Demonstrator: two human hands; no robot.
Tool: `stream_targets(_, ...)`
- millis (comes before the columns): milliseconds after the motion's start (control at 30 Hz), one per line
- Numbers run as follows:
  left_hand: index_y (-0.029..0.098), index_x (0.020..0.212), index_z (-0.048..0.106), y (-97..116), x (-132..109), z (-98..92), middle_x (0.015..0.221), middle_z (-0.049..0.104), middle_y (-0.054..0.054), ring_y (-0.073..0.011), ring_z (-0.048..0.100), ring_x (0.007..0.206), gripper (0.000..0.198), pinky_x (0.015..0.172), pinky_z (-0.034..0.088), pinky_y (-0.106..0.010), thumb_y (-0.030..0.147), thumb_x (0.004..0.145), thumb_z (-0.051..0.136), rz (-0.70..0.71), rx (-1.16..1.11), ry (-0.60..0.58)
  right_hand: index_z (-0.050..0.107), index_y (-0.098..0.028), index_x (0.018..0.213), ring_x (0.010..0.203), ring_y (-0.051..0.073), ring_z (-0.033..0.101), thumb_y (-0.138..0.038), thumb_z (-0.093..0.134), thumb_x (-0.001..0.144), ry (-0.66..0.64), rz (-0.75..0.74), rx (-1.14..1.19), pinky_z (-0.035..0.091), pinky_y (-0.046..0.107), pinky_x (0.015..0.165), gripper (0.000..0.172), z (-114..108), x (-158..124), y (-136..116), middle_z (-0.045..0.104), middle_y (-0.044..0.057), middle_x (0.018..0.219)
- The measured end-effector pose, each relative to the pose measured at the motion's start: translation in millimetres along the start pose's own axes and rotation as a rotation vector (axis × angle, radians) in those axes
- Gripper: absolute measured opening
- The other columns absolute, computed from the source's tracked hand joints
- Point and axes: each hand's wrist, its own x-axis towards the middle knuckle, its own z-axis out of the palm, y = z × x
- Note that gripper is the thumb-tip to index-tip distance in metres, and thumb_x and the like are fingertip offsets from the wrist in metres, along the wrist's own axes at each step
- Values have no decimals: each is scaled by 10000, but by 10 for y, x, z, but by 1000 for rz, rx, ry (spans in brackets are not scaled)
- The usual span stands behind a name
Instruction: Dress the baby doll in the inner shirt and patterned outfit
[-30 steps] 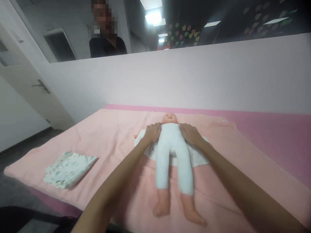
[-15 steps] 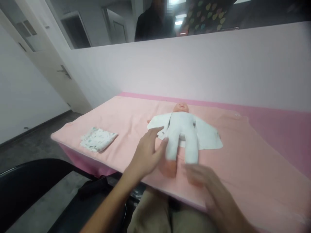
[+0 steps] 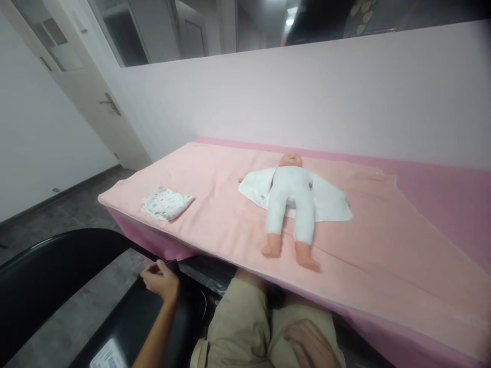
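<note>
A baby doll point(image 3: 290, 204) in a white suit lies on its back on an open white garment point(image 3: 330, 202), on the pink towel point(image 3: 215, 209) covering the table. Neither hand touches it. My left hand point(image 3: 160, 278) is down below the table edge, fingers curled on a small dark object on the black chair. My right hand point(image 3: 312, 345) rests on my thigh in beige trousers point(image 3: 238, 327), fingers spread flat.
A folded patterned cloth point(image 3: 166, 203) lies on the towel's left part. A black chair point(image 3: 57, 276) stands at lower left. A pale wall point(image 3: 307, 97) backs the table, with a white door point(image 3: 95, 97) at left.
Both hands left the doll's chest and drew back off the table; the left went down to the chair, the right to my lap. The view pulled back and swung left.
</note>
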Motion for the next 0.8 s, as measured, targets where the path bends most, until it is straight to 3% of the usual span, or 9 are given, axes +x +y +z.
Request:
stream_targets(67, 206, 1142, 567, -448, 143, 49, 1110, 689, -200, -456, 644, 1116, 551, 949, 457, -654, 661, 990, 297, -169, 105, -55, 706, -334, 1133, 766, 250, 754, -205, 514, 1021, -20, 87, 15, 657, 344, 666, 256, 46, -114, 69, 766, 28, 882)
stream_targets(133, 206, 1057, 597, -791, 228, 68, 1065, 708, -250, -541, 642, 1094, 599, 880, 436, -715, 710, 956, 289, -257, 172, -92, 693, -302, 1147, 801, 228, 748, -201, 491, 1043, -20, 141, 16, 644, 321, 696, 249, 115, -231, 157, 748, 32, 894)
stream_targets(200, 228, 1001, 603, -1033, 300, 96, 1105, 722, -249, -538, 650, 1112, 587, 876, 449, -683, 742, 923, 331, -271, 261, -176, 672, -292, 1164, 808, 213, 737, -192, 464, 1060, -4, 163, 10, 632, 312, 705, 253, 200, -332, 251, 734, 24, 892)
stream_targets(300, 246, 985, 592, -1229, 433, 168, 1120, 742, -168, -450, 672, 1126, 497, 963, 451, -611, 715, 900, 450, -76, 346, -301, 655, -277, 1112, 777, 212, 716, -179, 453, 1062, 3, 145, -32, 612, 326, 696, 230, 320, -426, 362, 717, 16, 864)
stream_targets(433, 227, 1052, 610, -1250, 639, 209, 1145, 730, -129, -378, 659, 1122, 511, 983, 451, -531, 698, 926, 460, 298, 385, -413, 647, -260, 1059, 761, 223, 698, -172, 449, 1060, 20, 148, -83, 586, 345, 677, 217, 400, -466, 413, 696, 25, 839)
stream_targets(600, 166, 1212, 611, -1156, 853, 177, 1283, 653, -162, -383, 571, 1200, 579, 991, 423, -491, 654, 941, 458, 603, 533, -429, 657, -261, 1090, 781, 227, 695, -161, 457, 1055, 24, 147, -87, 584, 355, 698, 226, 408, -483, 428, 702, 30, 869)
stream_targets(700, 181, 1357, 570, -1090, 975, 188, 1401, 581, -162, -393, 497, 1262, 611, 1043, 376, -516, 611, 926, 521, 746, 610, -458, 649, -259, 1066, 773, 227, 683, -156, 462, 1051, 12, 154, -85, 574, 362, 695, 215, 409, -483, 431, 693, 27, 861)
stream_targets(800, 217, 1360, 596, -1020, 1105, 222, 1443, 540, -157, -388, 466, 1278, 574, 1054, 356, -533, 586, 922, 566, 810, 668, -512, 644, -259, 1051, 787, 229, 680, -159, 469, 1052, 11, 171, -81, 569, 369, 706, 201, 416, -484, 423, 686, 26, 864)
